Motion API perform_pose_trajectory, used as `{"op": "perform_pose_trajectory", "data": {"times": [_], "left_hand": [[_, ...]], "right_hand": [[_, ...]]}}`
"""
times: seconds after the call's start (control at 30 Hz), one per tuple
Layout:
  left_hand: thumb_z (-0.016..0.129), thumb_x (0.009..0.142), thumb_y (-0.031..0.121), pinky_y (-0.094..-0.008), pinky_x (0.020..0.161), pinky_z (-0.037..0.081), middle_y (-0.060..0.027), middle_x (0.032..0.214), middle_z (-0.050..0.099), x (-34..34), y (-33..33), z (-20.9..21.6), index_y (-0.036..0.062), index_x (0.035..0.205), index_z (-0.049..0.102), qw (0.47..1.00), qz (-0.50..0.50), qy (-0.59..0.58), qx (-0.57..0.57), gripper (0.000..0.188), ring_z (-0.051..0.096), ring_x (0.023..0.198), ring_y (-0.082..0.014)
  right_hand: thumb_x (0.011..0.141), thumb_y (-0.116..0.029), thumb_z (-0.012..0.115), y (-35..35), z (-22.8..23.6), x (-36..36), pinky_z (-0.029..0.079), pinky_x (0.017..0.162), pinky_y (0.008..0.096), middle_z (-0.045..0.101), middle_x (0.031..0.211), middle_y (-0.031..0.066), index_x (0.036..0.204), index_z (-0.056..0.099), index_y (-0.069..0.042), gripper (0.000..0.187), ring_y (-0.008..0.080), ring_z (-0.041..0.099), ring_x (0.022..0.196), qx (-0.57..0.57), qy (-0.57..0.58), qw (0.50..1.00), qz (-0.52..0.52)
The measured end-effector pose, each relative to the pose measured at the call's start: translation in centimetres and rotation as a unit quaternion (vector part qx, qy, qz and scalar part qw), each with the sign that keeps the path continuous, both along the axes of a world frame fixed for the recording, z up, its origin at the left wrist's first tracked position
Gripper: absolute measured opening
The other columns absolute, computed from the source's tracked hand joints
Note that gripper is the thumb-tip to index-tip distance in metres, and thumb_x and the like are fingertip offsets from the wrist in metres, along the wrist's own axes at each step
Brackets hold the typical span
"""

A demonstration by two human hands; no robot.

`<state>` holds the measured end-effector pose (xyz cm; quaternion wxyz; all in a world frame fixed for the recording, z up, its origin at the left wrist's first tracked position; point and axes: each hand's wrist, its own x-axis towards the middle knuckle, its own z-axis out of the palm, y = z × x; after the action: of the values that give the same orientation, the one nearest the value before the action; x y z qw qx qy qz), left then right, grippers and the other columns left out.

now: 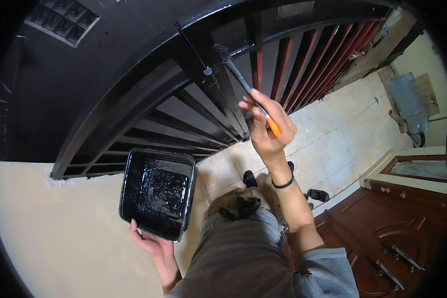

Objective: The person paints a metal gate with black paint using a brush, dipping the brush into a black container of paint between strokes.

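Observation:
My right hand [273, 124] is closed round a paintbrush [241, 77] with a dark handle and an orange end. Its black bristles are up at the metal gate [193, 64], beside a bolt [208, 74]; whether they touch it I cannot tell. Glossy black paint covers the gate's curved frame and left bars, while bars to the right still show red [328, 59]. Low on the left, my left hand [154, 243] grips a square black tub [191, 193] from below. Wet black paint [164, 186] coats its inside. Most of the left fingers are hidden under the tub.
Pale floor tiles [328, 134] lie below, with a pair of dark sandals [318, 195] near my feet. A beige wall [49, 228] stands at left. On the right are a brown wooden door [382, 233] with metal handles and boards [417, 99] leaning by the wall.

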<state>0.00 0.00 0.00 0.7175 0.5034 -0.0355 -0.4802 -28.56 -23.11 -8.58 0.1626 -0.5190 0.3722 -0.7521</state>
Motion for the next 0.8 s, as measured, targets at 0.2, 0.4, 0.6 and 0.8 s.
{"op": "perform_pose_trajectory", "data": {"times": [0.2,0.4,0.6,0.8], "left_hand": [[0.059,0.099,0.046,-0.0464,0.112,0.047,-0.0121,0.145,0.061,-3.8,-1.5,-3.2,0.0021,0.144,0.056,0.998,0.021,0.044,-0.025,0.063,0.057,0.131,-0.0301],[0.058,0.098,0.048,-0.0462,0.112,0.046,-0.0116,0.144,0.062,-2.7,-1.3,-3.0,0.0024,0.144,0.056,0.999,-0.004,0.046,-0.016,0.064,0.058,0.130,-0.0302],[0.058,0.099,0.050,-0.0472,0.112,0.046,-0.0113,0.145,0.060,-2.7,-0.8,-2.7,0.0027,0.144,0.055,0.999,0.008,0.032,-0.033,0.066,0.057,0.131,-0.0301],[0.057,0.099,0.049,-0.0470,0.112,0.047,-0.0109,0.145,0.060,-2.3,-1.6,-2.9,0.0035,0.145,0.054,0.999,-0.015,0.034,-0.027,0.065,0.057,0.131,-0.0300]], "right_hand": [[0.093,0.000,0.075,-1.0,-3.2,-3.8,0.059,0.069,0.0287,0.078,0.096,0.0151,0.115,0.074,0.004,0.022,0.0230,0.077,0.078,0.023,0.103,0.994,0.014],[0.098,-0.009,0.072,-3.2,7.2,-1.8,0.059,0.068,0.0287,0.077,0.092,0.0158,0.116,0.074,0.005,0.022,0.0224,0.076,0.077,-0.125,0.129,0.984,0.018],[0.087,-0.007,0.082,-1.9,2.1,-1.0,0.061,0.070,0.0343,0.076,0.098,0.0154,0.117,0.074,0.001,0.032,0.0291,0.075,0.080,-0.107,0.236,0.966,0.016],[0.084,-0.006,0.084,-3.1,7.9,-0.1,0.059,0.067,0.0339,0.076,0.098,0.0150,0.117,0.074,0.002,0.036,0.0285,0.073,0.077,-0.189,0.199,0.962,-0.009]]}}
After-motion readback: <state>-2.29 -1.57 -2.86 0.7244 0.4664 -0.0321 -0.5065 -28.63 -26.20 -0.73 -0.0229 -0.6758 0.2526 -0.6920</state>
